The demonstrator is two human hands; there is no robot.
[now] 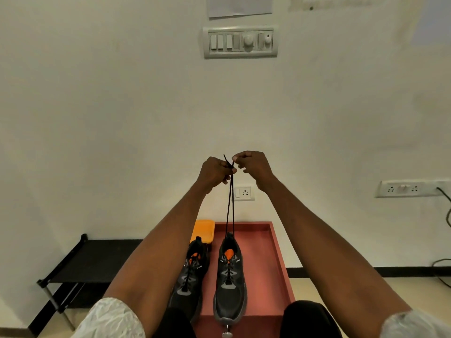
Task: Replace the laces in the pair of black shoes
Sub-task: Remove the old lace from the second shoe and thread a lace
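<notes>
A red tray (280, 259) sits on the floor by the wall, with a black rack (80, 262) to its left and an orange box (203, 229) at its far corner. Two black shoes stand toe toward the person: the right shoe (230, 284) on the tray, the left shoe (189, 276) at its left edge, already laced. A lace (230, 203) runs nearly straight up from the right shoe's top eyelets, both strands taut. The left hand (214, 173) pinches both strands closed just below the tips; the right hand (253, 167), fingers curled, pinches a tip beside it. Both hands are equally near, with open room all around.
</notes>
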